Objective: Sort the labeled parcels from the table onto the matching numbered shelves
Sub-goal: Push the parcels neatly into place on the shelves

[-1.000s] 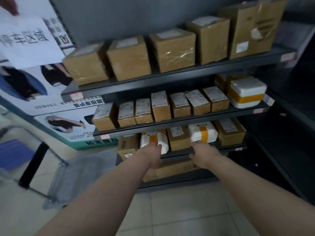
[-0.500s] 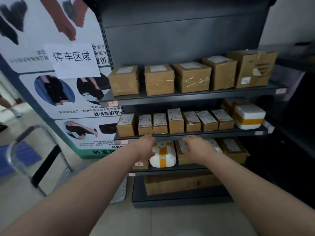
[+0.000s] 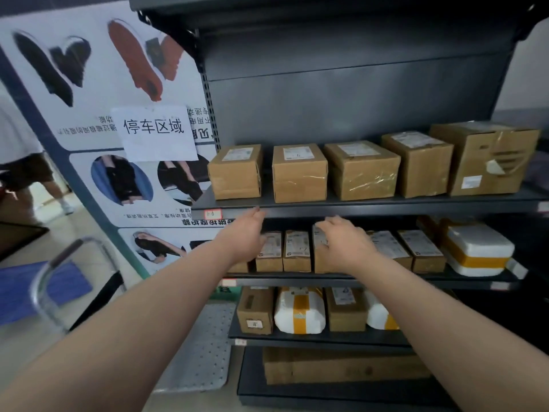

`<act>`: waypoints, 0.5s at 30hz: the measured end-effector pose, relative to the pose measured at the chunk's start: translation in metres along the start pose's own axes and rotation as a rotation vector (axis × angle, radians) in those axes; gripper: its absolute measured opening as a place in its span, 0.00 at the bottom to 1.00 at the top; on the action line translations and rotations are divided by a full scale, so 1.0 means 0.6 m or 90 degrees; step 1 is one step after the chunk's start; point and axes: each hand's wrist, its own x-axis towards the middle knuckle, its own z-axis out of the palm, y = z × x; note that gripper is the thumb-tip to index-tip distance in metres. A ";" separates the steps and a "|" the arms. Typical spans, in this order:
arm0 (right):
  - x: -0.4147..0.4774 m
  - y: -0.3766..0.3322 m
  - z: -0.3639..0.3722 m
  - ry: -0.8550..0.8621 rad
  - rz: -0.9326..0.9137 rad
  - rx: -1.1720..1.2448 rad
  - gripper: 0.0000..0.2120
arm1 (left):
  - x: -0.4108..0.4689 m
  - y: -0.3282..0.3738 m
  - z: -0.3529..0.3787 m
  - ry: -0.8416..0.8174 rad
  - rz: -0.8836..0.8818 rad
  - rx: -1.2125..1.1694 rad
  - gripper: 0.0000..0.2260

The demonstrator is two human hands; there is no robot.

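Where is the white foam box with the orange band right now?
Head view: the white foam box sits at the right end of the second shelf, beside the last small cardboard box.

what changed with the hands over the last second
Both hands left the white parcels and rose to the small boxes on the second shelf. The left hand and right hand are open and hold nothing. The parcels and boxes stayed put.

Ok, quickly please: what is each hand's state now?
Left hand: open, holding nothing.
Right hand: open, fingers loosely spread before the small brown cardboard boxes, gripping none.
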 end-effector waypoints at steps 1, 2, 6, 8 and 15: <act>0.022 0.000 -0.006 0.014 -0.011 0.005 0.27 | 0.017 -0.006 -0.008 0.008 -0.013 0.005 0.29; 0.042 0.000 -0.012 0.033 -0.026 0.012 0.26 | 0.033 -0.012 -0.017 0.018 -0.025 0.011 0.29; 0.116 -0.017 -0.037 0.113 -0.101 0.034 0.26 | 0.086 -0.041 -0.055 0.044 -0.089 0.032 0.28; 0.149 -0.036 -0.049 0.134 -0.133 0.051 0.27 | 0.102 -0.060 -0.071 0.059 -0.116 0.026 0.29; 0.250 -0.108 -0.061 0.089 -0.172 0.037 0.29 | 0.133 -0.140 -0.104 0.083 -0.157 0.003 0.28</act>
